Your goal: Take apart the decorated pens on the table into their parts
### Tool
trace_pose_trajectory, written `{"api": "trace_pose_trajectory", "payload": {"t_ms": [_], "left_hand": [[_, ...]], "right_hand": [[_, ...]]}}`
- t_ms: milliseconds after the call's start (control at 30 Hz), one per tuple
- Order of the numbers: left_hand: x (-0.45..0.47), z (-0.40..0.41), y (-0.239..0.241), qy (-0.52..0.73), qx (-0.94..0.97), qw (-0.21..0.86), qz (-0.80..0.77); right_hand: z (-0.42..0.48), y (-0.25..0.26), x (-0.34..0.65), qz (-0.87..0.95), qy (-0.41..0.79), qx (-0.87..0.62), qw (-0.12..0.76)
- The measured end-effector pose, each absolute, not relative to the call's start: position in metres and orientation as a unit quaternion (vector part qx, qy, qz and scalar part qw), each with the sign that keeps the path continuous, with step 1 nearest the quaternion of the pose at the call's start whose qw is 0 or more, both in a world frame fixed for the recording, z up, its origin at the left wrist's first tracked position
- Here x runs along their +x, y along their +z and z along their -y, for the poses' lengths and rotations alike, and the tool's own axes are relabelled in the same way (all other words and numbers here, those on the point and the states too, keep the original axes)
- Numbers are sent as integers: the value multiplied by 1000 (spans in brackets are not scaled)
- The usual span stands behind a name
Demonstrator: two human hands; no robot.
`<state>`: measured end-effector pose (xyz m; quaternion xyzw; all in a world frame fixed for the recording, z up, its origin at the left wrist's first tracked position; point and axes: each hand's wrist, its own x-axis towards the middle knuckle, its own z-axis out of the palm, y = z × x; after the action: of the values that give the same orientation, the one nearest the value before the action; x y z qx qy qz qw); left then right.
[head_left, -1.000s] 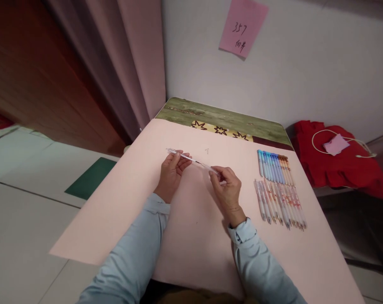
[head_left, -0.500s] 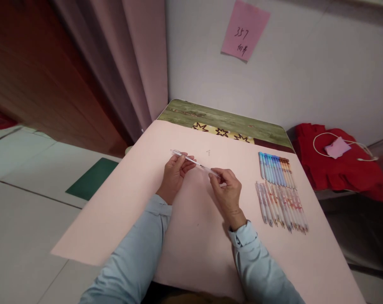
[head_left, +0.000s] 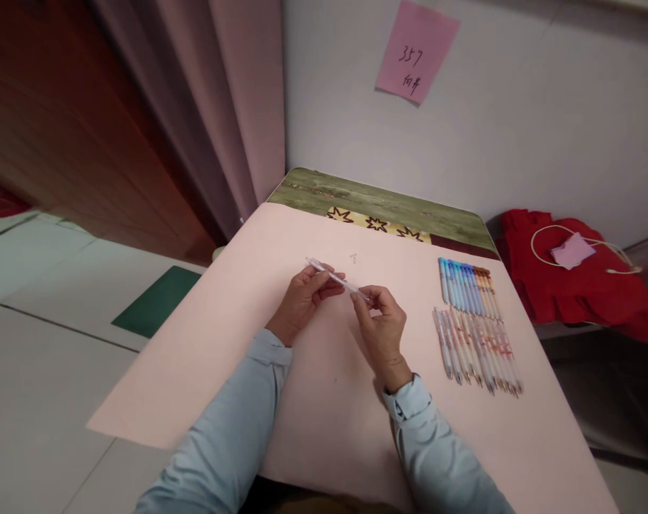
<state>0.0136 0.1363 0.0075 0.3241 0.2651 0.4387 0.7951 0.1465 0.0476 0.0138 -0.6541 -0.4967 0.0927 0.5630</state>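
Note:
A thin clear pen refill [head_left: 324,270] is pinched between my left hand [head_left: 304,298] and my right hand [head_left: 380,325] above the pink sheet [head_left: 206,350]. My left fingers grip its far part, and its end sticks out past them to the upper left. My right fingertips close on a pen barrel at the refill's near end, mostly hidden by the fingers. A tiny small part [head_left: 352,257] lies on the sheet just beyond my hands.
Two rows of pens lie at the right: blue and orange ones [head_left: 466,284] behind, white patterned ones [head_left: 477,348] in front. A green patterned table edge [head_left: 377,203] shows at the back. A red cloth [head_left: 573,285] with a white cord lies to the right. A pink note [head_left: 416,50] hangs on the wall.
My left hand has slid right toward my right hand. Less of the refill shows between the two hands, and its free end has moved right.

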Motion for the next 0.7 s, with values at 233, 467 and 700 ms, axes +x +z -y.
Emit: {"api": "trace_pose_trajectory", "payload": {"t_ms": [233, 467, 700], "left_hand": [[12, -133, 10, 429, 340, 799, -248], [13, -139, 6, 453, 340, 773, -285], [13, -136, 9, 443, 335, 786, -270]], "right_hand": [[-45, 12, 149, 472, 143, -690, 529], [-47, 9, 148, 495, 149, -669, 535], [-44, 10, 149, 502, 186, -686, 492]]}}
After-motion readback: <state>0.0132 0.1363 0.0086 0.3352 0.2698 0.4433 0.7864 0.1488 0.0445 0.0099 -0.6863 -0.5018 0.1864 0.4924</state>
